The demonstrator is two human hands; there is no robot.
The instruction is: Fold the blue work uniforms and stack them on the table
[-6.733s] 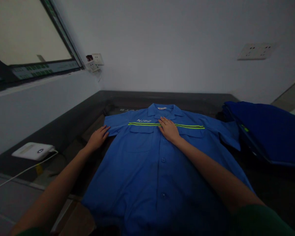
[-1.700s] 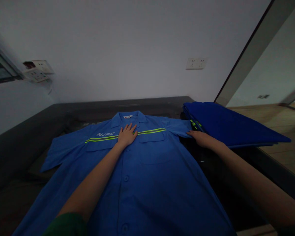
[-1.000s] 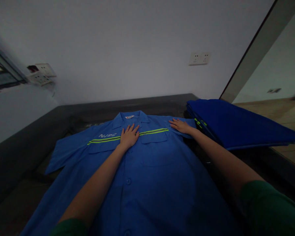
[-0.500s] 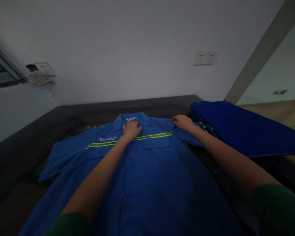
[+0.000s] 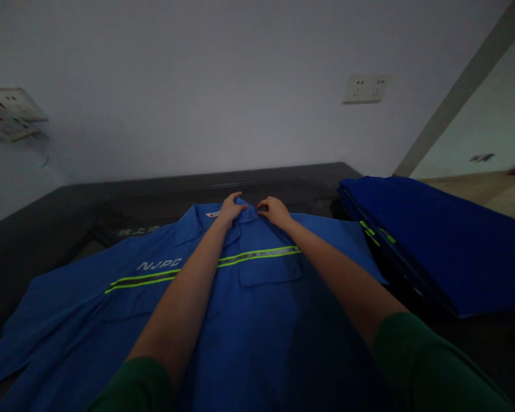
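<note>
A blue short-sleeved work shirt (image 5: 257, 320) lies spread front up, its collar at the far end. It has a yellow-green and grey stripe across the chest and the letters NJPC. My left hand (image 5: 233, 209) is at the collar, thumb and forefinger apart, touching its right half. Just beside it, my right hand (image 5: 275, 212) has its fingers bent together on the shirt where collar and shoulder meet. My forearms cover parts of the shirt front.
The shirt rests on a dark surface (image 5: 214, 186) against a pale wall. On the right lies a stack of folded darker blue cloth (image 5: 429, 229) with yellow-green strips. A wall socket (image 5: 366, 89) is above; more sockets (image 5: 19, 104) are at the left.
My right hand has moved left from the shoulder to the collar, close to my left hand. The shirt's right-side sleeve now lies flatter. The view has come closer.
</note>
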